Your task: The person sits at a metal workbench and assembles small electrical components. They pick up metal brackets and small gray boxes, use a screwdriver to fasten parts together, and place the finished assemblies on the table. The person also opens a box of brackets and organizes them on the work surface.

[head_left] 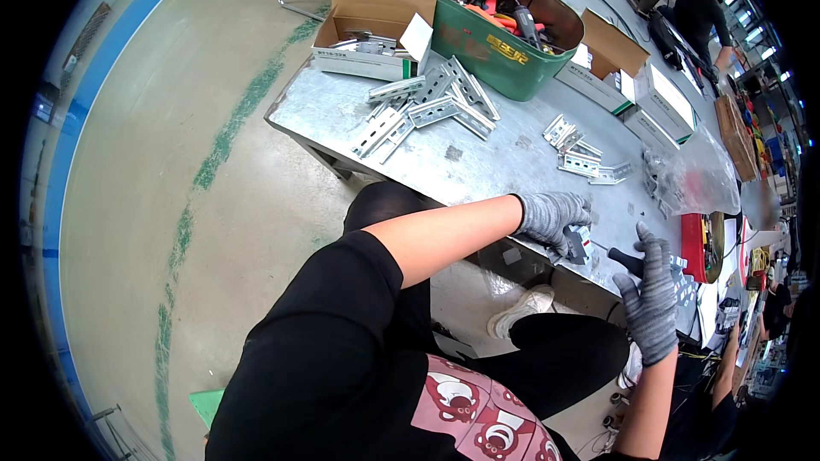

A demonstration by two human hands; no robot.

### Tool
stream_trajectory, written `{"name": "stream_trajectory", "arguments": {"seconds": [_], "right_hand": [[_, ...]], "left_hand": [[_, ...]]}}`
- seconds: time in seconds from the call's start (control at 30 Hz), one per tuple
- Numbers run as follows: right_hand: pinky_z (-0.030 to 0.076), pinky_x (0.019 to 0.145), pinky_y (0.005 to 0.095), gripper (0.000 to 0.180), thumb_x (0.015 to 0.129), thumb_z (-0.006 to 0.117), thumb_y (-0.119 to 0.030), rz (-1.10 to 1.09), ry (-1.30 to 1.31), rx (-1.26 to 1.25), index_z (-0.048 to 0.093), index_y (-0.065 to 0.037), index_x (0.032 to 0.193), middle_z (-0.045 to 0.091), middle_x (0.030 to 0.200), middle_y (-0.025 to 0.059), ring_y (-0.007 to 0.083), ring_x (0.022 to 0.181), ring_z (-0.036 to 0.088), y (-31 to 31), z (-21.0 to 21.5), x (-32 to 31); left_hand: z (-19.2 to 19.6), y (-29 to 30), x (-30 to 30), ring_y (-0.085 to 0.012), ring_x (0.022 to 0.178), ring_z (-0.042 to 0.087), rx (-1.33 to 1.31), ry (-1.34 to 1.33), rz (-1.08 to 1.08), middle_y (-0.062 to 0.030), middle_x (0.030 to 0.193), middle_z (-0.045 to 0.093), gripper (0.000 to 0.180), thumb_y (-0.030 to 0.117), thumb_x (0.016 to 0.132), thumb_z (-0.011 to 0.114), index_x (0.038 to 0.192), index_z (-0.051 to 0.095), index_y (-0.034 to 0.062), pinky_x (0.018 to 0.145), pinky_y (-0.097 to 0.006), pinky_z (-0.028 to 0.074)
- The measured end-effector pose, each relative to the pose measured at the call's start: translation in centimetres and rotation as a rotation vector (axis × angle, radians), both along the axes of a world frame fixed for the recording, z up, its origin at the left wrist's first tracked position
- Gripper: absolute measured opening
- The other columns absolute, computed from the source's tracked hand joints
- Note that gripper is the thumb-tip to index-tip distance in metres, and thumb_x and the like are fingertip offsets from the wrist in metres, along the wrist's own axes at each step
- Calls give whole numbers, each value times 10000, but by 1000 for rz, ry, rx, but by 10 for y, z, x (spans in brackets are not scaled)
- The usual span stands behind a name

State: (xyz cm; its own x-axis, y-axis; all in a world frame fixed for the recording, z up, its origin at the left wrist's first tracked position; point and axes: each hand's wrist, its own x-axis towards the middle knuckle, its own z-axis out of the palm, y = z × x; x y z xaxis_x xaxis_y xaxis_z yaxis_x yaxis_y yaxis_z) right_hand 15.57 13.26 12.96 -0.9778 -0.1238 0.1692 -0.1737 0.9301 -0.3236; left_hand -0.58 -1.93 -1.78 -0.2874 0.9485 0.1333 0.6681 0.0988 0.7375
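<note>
My left hand (553,218), in a grey knit glove, grips a small grey and white part (579,243) at the near edge of the metal workbench (478,166). My right hand (651,290), gloved the same way, is closed around the black handle of a screwdriver (626,261) whose thin shaft points toward that part. Both hands sit close together above the table edge. A pile of slotted metal rail pieces (427,107) lies farther back on the left, and several small metal brackets (581,154) lie in the middle.
A green bin (487,51) full of hand tools stands at the back, flanked by open cardboard boxes (371,21) and white boxes (662,98). A clear plastic bag (696,179) and a red device (696,248) lie at right. Another person (696,0) works at the far end.
</note>
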Motion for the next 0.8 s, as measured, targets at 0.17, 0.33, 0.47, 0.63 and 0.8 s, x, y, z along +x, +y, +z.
{"name": "stream_trajectory", "arguments": {"seconds": [0.17,0.33,0.47,0.63,0.8], "right_hand": [[490,878,423,429,849,647,-58,-11,-44,128,543,-49,1265,598,1114,191,384,958,616,8,-5,-5],[492,859,440,356,824,661,-46,-9,5,135,601,-50,1175,604,1092,186,390,962,604,-13,15,-8],[510,836,380,347,839,626,18,112,-52,48,589,-4,1183,543,1078,176,307,934,674,4,-1,-8],[478,895,412,296,863,634,-50,-65,-25,-24,612,-47,1158,631,1056,201,363,934,629,-9,5,-3],[477,844,407,308,848,648,-53,101,-40,69,614,-53,1155,589,976,183,368,890,597,8,-4,-4]], "left_hand": [[-15,5,-1,-340,1203,508,54,45,50,-177,1262,552,671,262,597,858,1175,607,30,1032,-389,412],[-8,2,-1,-342,1217,497,27,26,28,-173,1278,547,687,279,598,855,1184,599,26,1033,-389,410],[-13,6,-2,-346,1172,522,67,22,13,-166,1229,551,730,278,594,858,1222,572,41,1010,-393,426],[-9,3,-2,-359,1203,517,-7,-27,-8,-190,1302,515,858,272,587,872,1340,513,73,1019,-400,430],[-14,6,-2,-370,1197,523,43,52,11,-196,1310,508,870,275,578,874,1344,509,82,1016,-405,435]]}}
